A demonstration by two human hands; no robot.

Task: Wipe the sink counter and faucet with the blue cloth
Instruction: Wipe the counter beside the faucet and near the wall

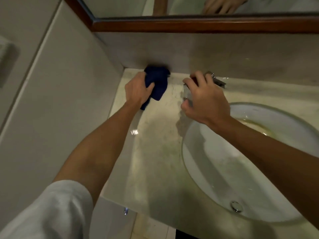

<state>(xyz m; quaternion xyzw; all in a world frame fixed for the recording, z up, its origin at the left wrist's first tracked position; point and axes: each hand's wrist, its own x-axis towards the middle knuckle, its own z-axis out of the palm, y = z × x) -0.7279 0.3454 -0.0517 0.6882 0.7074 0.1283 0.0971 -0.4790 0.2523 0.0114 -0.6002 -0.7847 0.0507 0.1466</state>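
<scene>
Left hand [138, 89] clamps the blue cloth [158, 81] in the counter [155, 135] back corner; right hand [205, 99], fingers curled, holds something small, blurred; faucet [217, 79] seemingly unwiped; most counter left.

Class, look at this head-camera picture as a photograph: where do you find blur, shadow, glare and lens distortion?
Head view: dim, warm light; the right hand and the faucet behind it are smeared by motion blur; the arms cast soft shadows on the counter; small glints show on the drain fitting; the wide lens bends the mirror frame and stretches the basin; the blue cloth in the left hand reads nearly black.
</scene>
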